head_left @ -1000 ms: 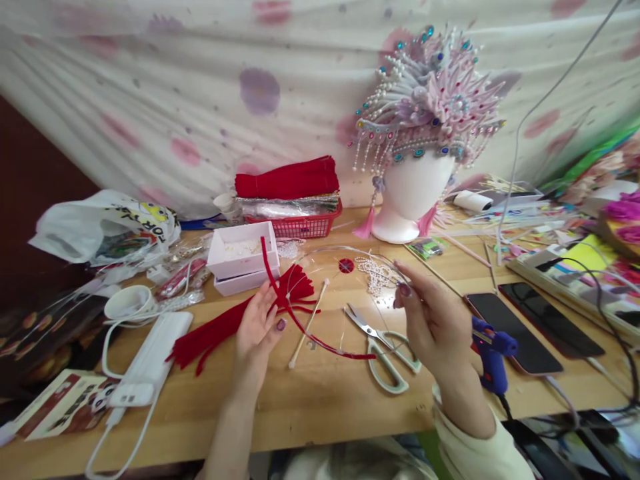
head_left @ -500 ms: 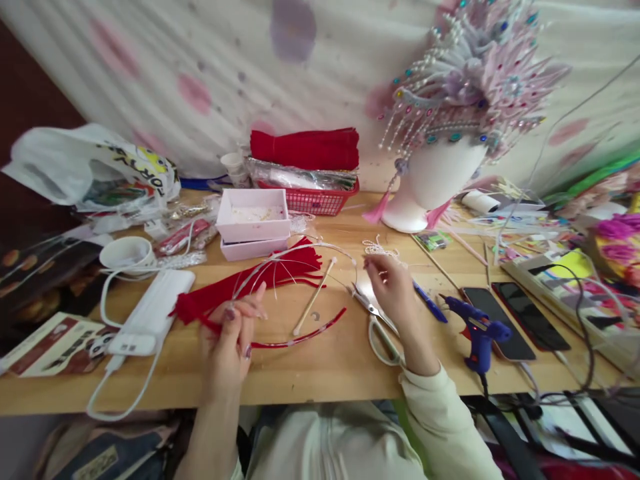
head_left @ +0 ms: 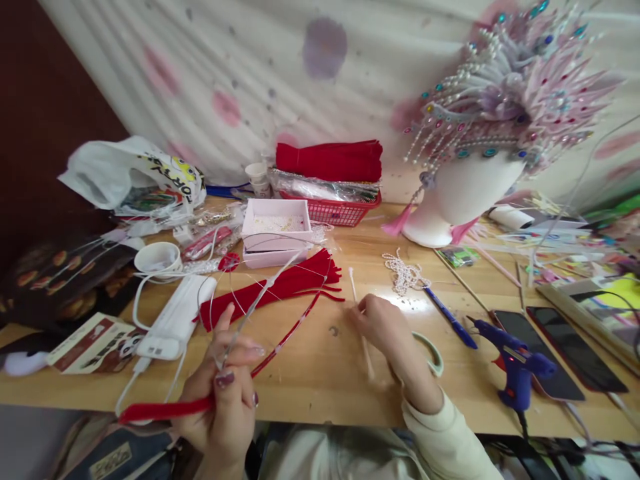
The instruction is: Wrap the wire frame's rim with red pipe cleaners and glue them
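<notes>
The left hand (head_left: 225,400) is clamped on one red headband (head_left: 295,325) and its wire frame. The right hand (head_left: 385,327), well apart, pinches one white stick (head_left: 356,293) beside two phones (head_left: 575,341).

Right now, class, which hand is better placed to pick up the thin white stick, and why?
Right: the right hand lies on the white stick; the left hand is busy gripping the red hoop.
</notes>
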Demonstrator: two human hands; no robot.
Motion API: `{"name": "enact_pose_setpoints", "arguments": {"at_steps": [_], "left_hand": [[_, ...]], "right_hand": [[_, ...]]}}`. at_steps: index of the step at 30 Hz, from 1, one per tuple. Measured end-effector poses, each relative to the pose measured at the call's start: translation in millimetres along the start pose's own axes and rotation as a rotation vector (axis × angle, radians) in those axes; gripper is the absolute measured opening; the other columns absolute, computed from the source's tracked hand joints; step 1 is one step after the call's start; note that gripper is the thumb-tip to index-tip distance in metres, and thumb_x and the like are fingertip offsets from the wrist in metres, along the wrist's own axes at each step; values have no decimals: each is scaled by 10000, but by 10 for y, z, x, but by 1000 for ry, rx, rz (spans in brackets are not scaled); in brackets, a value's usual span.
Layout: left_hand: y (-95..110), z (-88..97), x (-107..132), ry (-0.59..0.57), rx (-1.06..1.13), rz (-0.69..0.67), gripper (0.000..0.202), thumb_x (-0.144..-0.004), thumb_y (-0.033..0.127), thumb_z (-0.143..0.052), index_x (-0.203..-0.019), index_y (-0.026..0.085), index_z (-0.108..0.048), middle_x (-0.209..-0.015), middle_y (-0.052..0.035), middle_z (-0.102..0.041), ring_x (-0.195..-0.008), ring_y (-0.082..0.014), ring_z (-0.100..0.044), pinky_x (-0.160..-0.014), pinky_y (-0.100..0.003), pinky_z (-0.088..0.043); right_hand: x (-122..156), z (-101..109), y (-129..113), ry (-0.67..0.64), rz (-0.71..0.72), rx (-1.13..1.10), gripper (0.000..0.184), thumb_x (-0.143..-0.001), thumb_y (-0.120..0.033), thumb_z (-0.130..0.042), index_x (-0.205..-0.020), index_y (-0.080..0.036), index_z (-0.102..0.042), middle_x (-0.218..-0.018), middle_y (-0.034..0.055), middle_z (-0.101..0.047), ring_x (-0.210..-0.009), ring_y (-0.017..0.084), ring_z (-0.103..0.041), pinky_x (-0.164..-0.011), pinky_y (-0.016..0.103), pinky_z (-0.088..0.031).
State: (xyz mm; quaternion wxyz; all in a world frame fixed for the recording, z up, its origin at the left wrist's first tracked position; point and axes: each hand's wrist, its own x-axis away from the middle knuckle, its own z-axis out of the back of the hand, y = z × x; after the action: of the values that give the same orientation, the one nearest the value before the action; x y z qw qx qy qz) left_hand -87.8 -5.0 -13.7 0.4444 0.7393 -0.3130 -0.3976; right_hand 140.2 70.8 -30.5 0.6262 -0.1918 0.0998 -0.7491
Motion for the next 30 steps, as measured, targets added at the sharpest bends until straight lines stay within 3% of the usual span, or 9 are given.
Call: {"name": "enact_pose_setpoints", "arguments": {"at_steps": [3, 6, 11, 14, 17, 21, 23, 26, 30], "left_hand": [[24, -156, 10, 15, 19, -107, 269, -907, 480, -689, -761, 267, -763, -371, 73, -443, -522, -171, -518, -1075, -462, -480], [79, -368, -19, -1, 100, 64, 287, -932, 462, -668, -735, 262, -725, -335, 84, -395, -519, -168, -485, -1050, -405, -481], [115, -704, -25, -25, 182, 192, 312, -890, 461, -711, -669, 241, -699, -312, 112, -348, -336, -106, -245, -757, -315, -530], [123, -868, 70, 7, 135, 71, 251, -892, 364, -707, -687, 222, -739, -321, 109, -359, -309, -81, -229, -761, -323, -530], [146, -988, 190, -18, 82, 6, 231, -911, 320, -680, -730, 214, -776, -354, 97, -386, -316, -70, -278, -825, -349, -539], [196, -1126, 254, -45, 45, -31, 243, -914, 375, -695, -743, 231, -791, -368, 93, -410, -331, -78, -298, -916, -392, -526], [223, -1208, 234, -39, 60, -53, 238, -899, 400, -719, -734, 239, -782, -358, 104, -411, -324, -77, -285, -947, -403, -514], [245, -1326, 167, -16, 124, 9, 279, -923, 356, -692, -684, 221, -739, -332, 115, -378, -317, -70, -233, -862, -334, -520], [192, -1409, 65, 41, 253, 220, 438, -1048, 250, -445, -697, 208, -704, -313, 101, -313, -351, -98, -187, -678, -246, -480]], "right_hand": [[213, 259, 297, -4, 39, -162, 187, -970, -300, -466, -985, -183, -612, -755, 68, -744, -632, 202, -683, -602, 308, -484], [529, 443, 659, 162, 195, -668, 391, -980, -365, -533, -1343, -227, -487, -667, -16, -671, -580, 191, -632, -553, 301, -463], [989, 549, 1097, 381, 346, -1199, 158, -930, -396, -584, -985, -305, -702, -623, 22, -660, -523, 207, -579, -476, 335, -392], [1120, 583, 1071, 281, 473, -1228, 167, -881, -453, -629, -847, -294, -663, -462, -6, -585, -477, 211, -496, -481, 343, -374], [1170, 585, 912, 285, 486, -1171, 423, -1020, -452, -454, -677, -253, -604, -379, -6, -510, -450, 185, -447, -482, 323, -359], [1136, 510, 811, 282, 371, -1107, 91, -972, -269, -622, -984, -253, -710, -618, -4, -690, -480, 157, -600, -505, 294, -469], [1073, 470, 835, 240, 393, -1039, 164, -912, -167, -687, -1042, -263, -716, -761, 20, -746, -612, 186, -689, -590, 313, -540], [980, 436, 893, 222, 507, -1000, 216, -888, -100, -670, -1014, -264, -731, -858, 43, -749, -779, 213, -707, -677, 339, -567], [984, 426, 902, 284, 487, -1024, 225, -931, -162, -620, -1075, -280, -746, -897, 58, -736, -847, 227, -680, -716, 369, -562]]}}
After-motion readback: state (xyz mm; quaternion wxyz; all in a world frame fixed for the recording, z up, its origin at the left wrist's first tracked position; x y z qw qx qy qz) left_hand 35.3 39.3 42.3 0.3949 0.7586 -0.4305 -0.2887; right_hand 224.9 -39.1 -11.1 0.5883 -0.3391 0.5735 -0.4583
